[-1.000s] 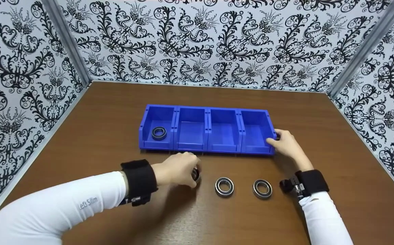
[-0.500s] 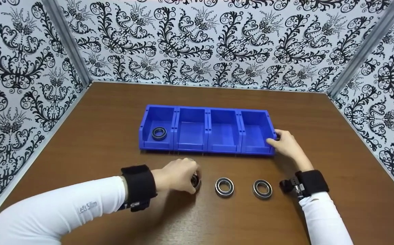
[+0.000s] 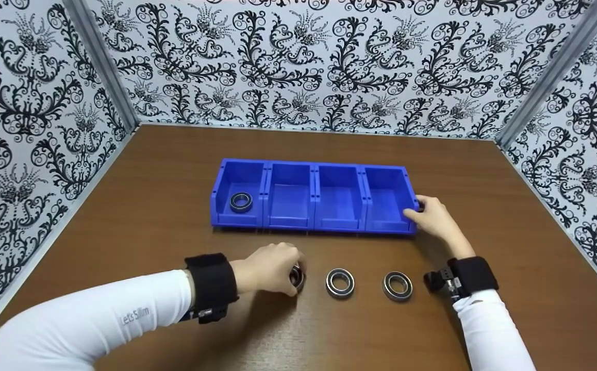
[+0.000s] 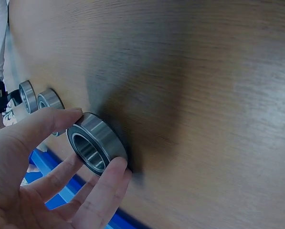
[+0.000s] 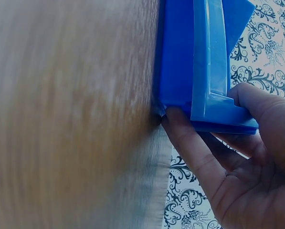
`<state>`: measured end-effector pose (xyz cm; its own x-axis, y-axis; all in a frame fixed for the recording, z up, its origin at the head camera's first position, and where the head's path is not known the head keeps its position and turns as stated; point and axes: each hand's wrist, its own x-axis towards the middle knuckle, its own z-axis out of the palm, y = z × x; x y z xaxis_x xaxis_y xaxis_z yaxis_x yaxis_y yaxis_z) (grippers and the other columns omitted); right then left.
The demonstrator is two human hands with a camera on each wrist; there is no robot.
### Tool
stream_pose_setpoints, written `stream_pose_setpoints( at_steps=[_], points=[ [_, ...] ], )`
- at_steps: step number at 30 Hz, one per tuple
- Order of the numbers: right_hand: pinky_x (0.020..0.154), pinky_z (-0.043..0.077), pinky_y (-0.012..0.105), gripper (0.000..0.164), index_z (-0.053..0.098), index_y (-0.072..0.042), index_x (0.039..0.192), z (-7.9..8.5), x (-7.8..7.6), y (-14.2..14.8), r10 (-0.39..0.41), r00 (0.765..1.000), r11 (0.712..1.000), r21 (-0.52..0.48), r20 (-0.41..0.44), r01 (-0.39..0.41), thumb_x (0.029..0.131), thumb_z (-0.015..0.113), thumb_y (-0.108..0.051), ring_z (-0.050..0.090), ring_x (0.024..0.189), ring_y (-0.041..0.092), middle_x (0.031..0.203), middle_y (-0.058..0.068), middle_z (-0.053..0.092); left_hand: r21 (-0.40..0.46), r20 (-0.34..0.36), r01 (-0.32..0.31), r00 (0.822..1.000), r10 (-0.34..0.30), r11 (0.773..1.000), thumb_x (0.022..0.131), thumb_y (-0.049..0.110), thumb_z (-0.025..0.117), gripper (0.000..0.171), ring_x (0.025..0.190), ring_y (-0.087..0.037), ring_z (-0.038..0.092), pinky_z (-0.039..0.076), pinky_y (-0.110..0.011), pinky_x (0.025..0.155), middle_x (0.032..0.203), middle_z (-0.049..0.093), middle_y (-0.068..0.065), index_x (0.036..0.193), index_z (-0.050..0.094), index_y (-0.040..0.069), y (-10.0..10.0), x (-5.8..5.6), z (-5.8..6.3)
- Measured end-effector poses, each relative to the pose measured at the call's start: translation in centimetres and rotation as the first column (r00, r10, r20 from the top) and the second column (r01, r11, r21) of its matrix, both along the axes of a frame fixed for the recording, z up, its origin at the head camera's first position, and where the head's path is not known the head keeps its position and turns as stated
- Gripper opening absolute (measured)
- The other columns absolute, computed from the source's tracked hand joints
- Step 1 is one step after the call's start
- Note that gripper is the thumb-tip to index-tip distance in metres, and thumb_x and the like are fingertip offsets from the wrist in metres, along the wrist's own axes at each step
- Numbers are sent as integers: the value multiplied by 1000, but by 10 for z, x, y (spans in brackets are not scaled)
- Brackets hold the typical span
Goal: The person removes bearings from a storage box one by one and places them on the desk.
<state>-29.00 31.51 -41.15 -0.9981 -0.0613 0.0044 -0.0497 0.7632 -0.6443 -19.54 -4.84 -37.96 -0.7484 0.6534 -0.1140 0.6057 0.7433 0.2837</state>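
Observation:
My left hand grips a ball bearing between thumb and fingertips, low over the table in front of the bin row. In the left wrist view its steel outer ring and dark seal show. Two more bearings lie flat to the right, a middle bearing and a right bearing. Another bearing sits in the leftmost compartment of the blue bin row. My right hand holds the right end of that row, thumb over the side wall's edge and fingers along the outside, as the right wrist view shows.
The bin row has several compartments side by side, their low fronts facing me. Brown wooden table surrounds it. Patterned panels enclose the back and both sides, joined by grey metal posts.
My left hand has come slightly closer to me with the bearing, mostly in the first half second. The right hand, the bin row and the other bearings stay in place.

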Motion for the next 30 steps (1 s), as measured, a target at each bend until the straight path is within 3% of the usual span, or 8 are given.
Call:
stream_pose_setpoints(
  at_steps=[5, 16, 30],
  points=[
    [53, 48, 22, 43, 53, 4, 122, 1, 0, 0, -6, 1000, 1000, 10, -15, 6, 85, 56, -17, 58, 64, 11, 94, 21, 66, -17, -31, 8, 999, -8, 1000, 60, 21, 79, 29, 88, -21, 62, 53, -35, 65, 91, 65, -3, 87, 68, 17, 1, 0, -1],
    [58, 49, 20, 46, 50, 5, 126, 1, 0, 1, 1, 1000, 1000, 4, 10, -1, 87, 55, -19, 63, 75, 17, 104, 27, 64, -17, -68, 25, 997, -26, 1000, 58, 21, 80, 31, 85, -21, 62, 52, -34, 65, 89, 63, -2, 86, 68, 16, 1, 2, -5],
    [56, 50, 20, 46, 50, 4, 126, -1, -1, 2, -2, 1000, 1000, 14, 10, 2, 87, 55, -19, 64, 72, 15, 103, 27, 65, -13, -78, 33, 996, -34, 999, 58, 21, 81, 33, 85, -21, 60, 52, -34, 67, 89, 62, -2, 87, 67, 16, 1, 2, -7]
  ],
)
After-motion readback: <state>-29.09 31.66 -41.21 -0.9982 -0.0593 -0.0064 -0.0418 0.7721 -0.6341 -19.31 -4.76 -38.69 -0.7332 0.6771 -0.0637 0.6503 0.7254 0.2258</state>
